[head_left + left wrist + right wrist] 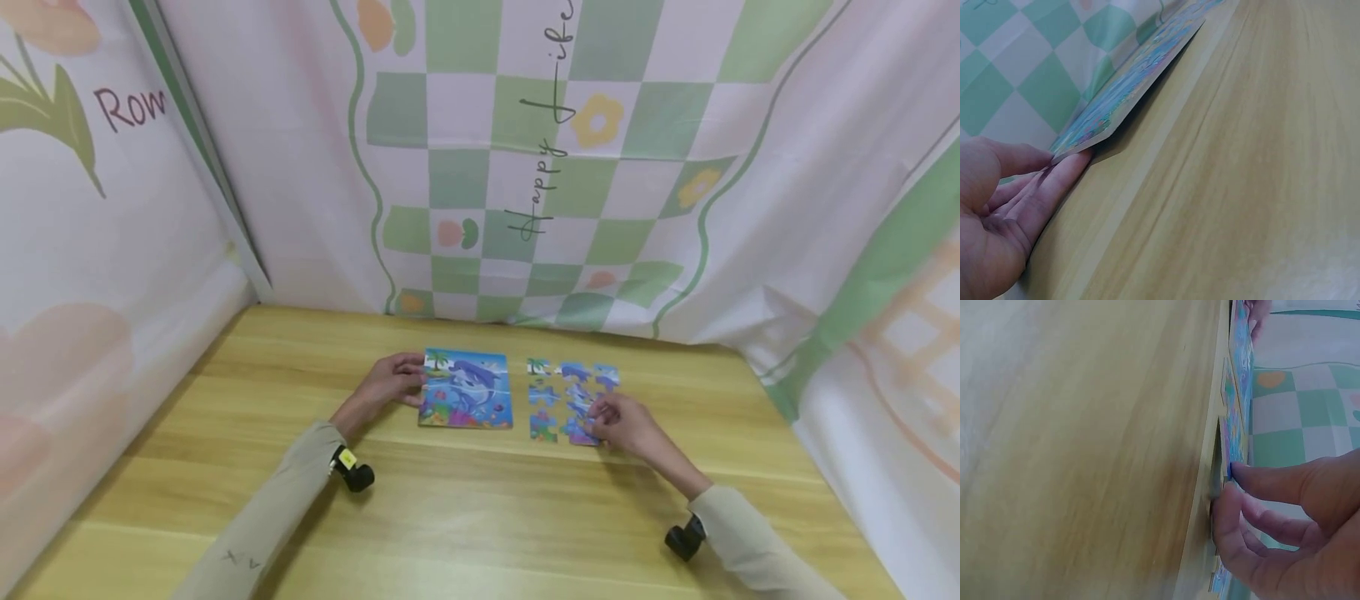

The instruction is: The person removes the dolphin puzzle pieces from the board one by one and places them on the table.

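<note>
A square dolphin picture board (467,390) lies on the wooden table, its left edge between the thumb and fingers of my left hand (392,379). In the left wrist view, that left hand (1013,200) pinches the board (1125,81), whose near edge is raised slightly off the table. Thumb and fingertips of my right hand (628,427) pinch a blue and purple jigsaw piece (579,433), also seen tilted up in the right wrist view. Several matching pieces are spread around it, including a palm-tree piece (537,366) and a coral piece (543,427).
The pale wooden table (480,517) extends toward me in front of both hands. A checked curtain (525,183) hangs along its back edge, with white cloth (90,250) on the left side. A small black camera sits on each wrist.
</note>
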`<state>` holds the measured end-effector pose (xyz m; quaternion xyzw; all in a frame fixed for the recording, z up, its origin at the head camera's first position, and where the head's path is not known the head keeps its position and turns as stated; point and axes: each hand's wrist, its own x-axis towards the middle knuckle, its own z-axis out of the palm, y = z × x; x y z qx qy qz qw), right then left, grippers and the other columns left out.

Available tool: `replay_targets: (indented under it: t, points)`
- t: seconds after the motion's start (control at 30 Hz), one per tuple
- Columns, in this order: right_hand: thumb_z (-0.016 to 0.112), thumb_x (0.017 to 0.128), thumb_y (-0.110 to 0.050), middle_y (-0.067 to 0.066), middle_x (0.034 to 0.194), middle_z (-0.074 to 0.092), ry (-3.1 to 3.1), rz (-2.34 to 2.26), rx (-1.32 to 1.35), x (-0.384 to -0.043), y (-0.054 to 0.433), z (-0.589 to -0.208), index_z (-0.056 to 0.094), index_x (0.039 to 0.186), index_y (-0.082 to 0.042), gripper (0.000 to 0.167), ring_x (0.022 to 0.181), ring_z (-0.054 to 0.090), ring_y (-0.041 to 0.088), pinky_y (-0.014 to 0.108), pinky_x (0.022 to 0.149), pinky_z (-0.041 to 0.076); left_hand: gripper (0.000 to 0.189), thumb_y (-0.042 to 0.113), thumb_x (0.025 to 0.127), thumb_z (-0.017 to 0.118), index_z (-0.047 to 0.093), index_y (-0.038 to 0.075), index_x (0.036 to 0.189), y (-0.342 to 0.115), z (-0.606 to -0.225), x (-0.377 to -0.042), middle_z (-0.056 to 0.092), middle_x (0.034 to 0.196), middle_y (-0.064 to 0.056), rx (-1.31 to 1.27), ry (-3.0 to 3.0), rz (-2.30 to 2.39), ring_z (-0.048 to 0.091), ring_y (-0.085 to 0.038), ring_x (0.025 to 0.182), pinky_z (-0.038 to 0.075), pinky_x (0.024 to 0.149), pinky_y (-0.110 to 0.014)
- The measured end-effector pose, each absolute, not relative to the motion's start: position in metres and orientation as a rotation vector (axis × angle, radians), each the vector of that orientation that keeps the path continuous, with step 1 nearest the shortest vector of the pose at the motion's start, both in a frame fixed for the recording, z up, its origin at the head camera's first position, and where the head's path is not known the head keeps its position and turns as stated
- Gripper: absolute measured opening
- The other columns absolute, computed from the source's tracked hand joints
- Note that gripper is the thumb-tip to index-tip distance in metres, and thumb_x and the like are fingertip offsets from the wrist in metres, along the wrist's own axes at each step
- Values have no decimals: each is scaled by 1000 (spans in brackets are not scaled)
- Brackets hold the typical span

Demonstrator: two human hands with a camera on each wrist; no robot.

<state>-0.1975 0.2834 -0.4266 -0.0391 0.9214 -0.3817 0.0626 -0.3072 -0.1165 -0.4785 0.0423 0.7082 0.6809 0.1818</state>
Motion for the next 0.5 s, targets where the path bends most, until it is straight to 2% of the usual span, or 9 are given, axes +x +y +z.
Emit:
replay_targets:
  t: [0.23,0.5]
  points:
    - [76,92,-6,11,92,68,2854,-1027,-137,-196,283,-430,66,101,3,16,84,63,22,29,70,58,52,-4,99,62,47,-6,149,-116,-477,-307,59,136,-28,106,1998,1932,69,-23,97,70,78,-33]
    - [82,89,-13,18,99,66,2881,-970,-56,-200,287,-430,58,107,4,35,90,63,28,42,78,63,52,-3,100,62,47,-5,150,-117,-479,-309,59,137,-28,114,1992,1918,69,-27,103,70,79,-35]
